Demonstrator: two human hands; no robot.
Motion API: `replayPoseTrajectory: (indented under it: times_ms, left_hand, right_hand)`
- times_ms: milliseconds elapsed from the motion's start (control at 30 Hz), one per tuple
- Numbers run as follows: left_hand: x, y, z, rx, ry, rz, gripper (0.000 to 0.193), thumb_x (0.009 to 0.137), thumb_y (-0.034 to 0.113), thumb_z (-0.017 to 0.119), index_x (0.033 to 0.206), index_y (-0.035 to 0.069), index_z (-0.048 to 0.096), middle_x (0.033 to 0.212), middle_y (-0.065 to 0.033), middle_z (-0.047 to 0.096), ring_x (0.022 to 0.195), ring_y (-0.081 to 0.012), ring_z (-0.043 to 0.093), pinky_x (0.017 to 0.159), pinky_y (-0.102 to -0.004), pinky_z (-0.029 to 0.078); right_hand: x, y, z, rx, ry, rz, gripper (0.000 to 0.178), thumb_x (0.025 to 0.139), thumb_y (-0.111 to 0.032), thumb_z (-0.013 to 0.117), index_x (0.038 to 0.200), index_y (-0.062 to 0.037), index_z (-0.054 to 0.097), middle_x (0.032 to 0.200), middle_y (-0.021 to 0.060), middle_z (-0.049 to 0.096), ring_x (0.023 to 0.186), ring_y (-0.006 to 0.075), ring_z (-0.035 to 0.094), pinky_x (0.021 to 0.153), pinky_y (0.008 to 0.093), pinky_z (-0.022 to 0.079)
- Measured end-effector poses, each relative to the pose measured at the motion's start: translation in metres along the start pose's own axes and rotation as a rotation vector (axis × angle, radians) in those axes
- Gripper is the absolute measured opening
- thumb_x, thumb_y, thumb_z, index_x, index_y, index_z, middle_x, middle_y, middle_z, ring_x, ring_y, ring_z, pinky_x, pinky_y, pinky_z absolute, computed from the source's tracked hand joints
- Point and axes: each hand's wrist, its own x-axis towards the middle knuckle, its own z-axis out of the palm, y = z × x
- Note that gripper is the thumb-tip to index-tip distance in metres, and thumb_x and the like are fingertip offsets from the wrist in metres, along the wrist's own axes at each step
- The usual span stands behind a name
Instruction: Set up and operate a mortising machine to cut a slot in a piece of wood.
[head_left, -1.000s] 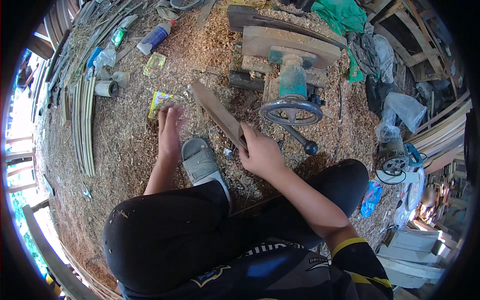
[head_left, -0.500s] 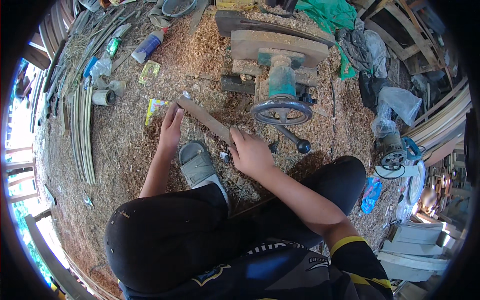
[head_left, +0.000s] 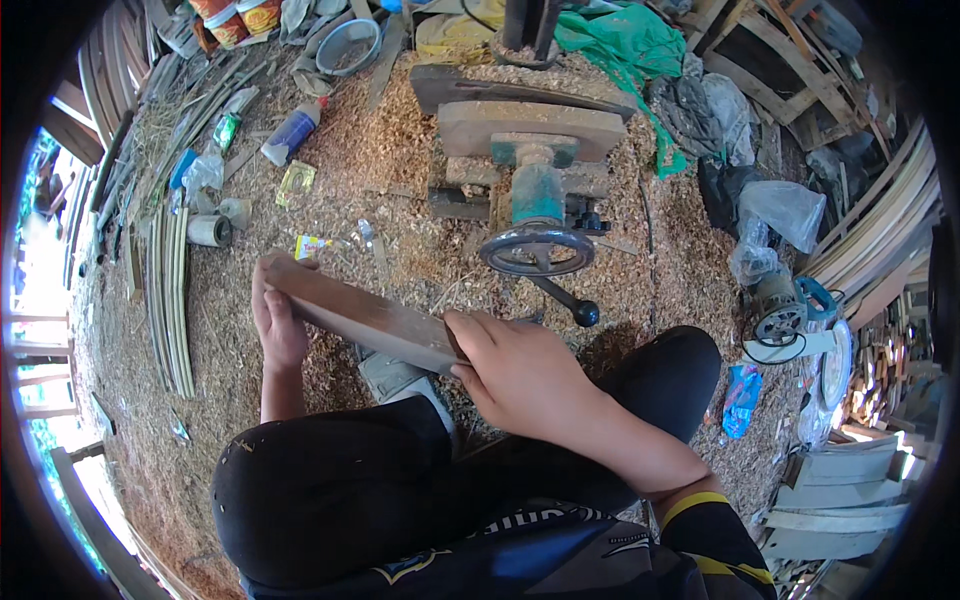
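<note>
Both my hands hold a brown wooden board (head_left: pixel 372 318) between them, raised above the floor and slanting down to the right. My left hand (head_left: pixel 280 318) grips its far left end, thumb on the near side and fingers behind. Closed round the right end is my right hand (head_left: pixel 510 372), fingers on top and thumb beneath. The board's broad near face and its upper edge both show. Under it a grey sandal (head_left: pixel 395 378) is partly hidden. Ahead stands a green and grey machine with a round handwheel (head_left: pixel 537 250) and a ball-ended lever (head_left: pixel 586 313).
Wood shavings (head_left: pixel 370 150) cover the ground. Long thin strips (head_left: pixel 165 310) lie at left, near a blue bottle (head_left: pixel 292 132) and a can (head_left: pixel 209 231). At right are a power tool (head_left: pixel 785 312), a blue packet (head_left: pixel 740 400) and stacked boards (head_left: pixel 840 500). Green sheeting (head_left: pixel 625 45) lies behind the machine.
The board has come up closer to me and turned, so its broad face shows. Both hands moved with it, my left hand leftward and down. The view has shifted slightly.
</note>
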Motion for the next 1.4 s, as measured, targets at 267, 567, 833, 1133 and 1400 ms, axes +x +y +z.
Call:
replayPoseTrajectory:
  times_ms: [267, 567, 833, 1133, 1400]
  left_hand:
    - [0.034, 0.093, 0.084, 0.034, 0.01, 0.23, 0.077, 0.113, 0.072, 0.043, 0.134, -0.002, 0.051, 0.119, -0.0127, 0.054, 0.114, -0.0274, 0.064, 0.11, -0.0501, 0.052]
    - [0.034, 0.082, 0.123, -0.195, 0.063, 0.094, 0.078, 0.114, 0.068, 0.049, 0.15, -0.001, 0.047, 0.134, -0.0121, 0.06, 0.126, -0.0233, 0.061, 0.109, -0.0421, 0.05]
    - [0.05, 0.058, 0.128, -0.063, 0.312, 0.123, 0.066, 0.122, 0.052, 0.037, 0.162, 0.0, 0.043, 0.144, -0.0142, 0.059, 0.132, -0.0236, 0.059, 0.115, -0.0422, 0.048]
    - [0.047, 0.048, 0.142, -0.095, 0.33, 0.176, 0.069, 0.121, 0.056, 0.038, 0.163, 0.001, 0.042, 0.147, -0.016, 0.057, 0.133, -0.0301, 0.062, 0.116, -0.0474, 0.049]
    - [0.069, 0.047, 0.143, -0.348, 0.214, 0.167, 0.075, 0.117, 0.063, 0.044, 0.163, 0.004, 0.04, 0.149, -0.0155, 0.056, 0.138, -0.0406, 0.061, 0.119, -0.0574, 0.048]
  right_hand:
    - [-0.024, -0.031, -0.086, -0.173, 0.277, 0.012, 0.061, 0.09, -0.032, 0.089, 0.138, -0.0015, 0.065, 0.111, 0.0163, 0.071, 0.104, 0.0384, 0.07, 0.093, 0.0495, 0.055]
    - [-0.037, 0.072, -0.162, 0.425, 0.411, 0.056, 0.041, 0.108, -0.03, 0.073, 0.136, -0.0006, 0.073, 0.118, 0.0108, 0.079, 0.111, 0.0218, 0.074, 0.1, 0.0387, 0.057]
    - [0.053, 0.223, -0.124, 0.148, 0.647, 0.082, 0.047, 0.105, -0.029, 0.078, 0.143, -0.0038, 0.071, 0.132, 0.0162, 0.077, 0.119, 0.0285, 0.073, 0.106, 0.0403, 0.055]
    - [0.073, 0.227, -0.096, 0.25, 0.742, 0.007, 0.039, 0.101, -0.019, 0.081, 0.136, -0.0039, 0.071, 0.13, 0.0175, 0.077, 0.121, 0.0322, 0.074, 0.106, 0.039, 0.055]
    - [0.068, 0.233, -0.11, 0.318, 0.661, 0.013, 0.035, 0.1, -0.013, 0.081, 0.133, -0.0042, 0.072, 0.123, 0.0119, 0.078, 0.116, 0.0247, 0.074, 0.104, 0.0369, 0.055]
